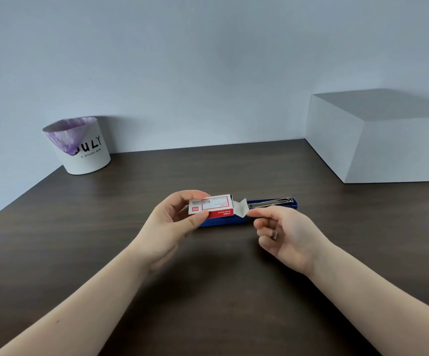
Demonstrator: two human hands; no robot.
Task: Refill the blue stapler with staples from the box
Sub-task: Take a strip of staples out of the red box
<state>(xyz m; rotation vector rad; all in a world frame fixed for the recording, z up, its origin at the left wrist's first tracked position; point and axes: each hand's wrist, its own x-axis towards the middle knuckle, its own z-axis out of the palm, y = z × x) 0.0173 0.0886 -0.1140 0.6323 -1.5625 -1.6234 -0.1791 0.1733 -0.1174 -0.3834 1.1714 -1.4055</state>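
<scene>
My left hand holds a small red and white staple box by its left end, a little above the table. The box's white end flap stands open on the right. My right hand has its index fingertip touching that flap, and its curled fingers hold a small grey metal piece, apparently a strip of staples. The blue stapler lies on the table just behind the box and hands, opened flat with its metal magazine facing up. Its left part is hidden by the box.
The dark wooden table meets a pale wall at the back. A white bin with a purple liner stands at the back left. A large white box sits at the back right.
</scene>
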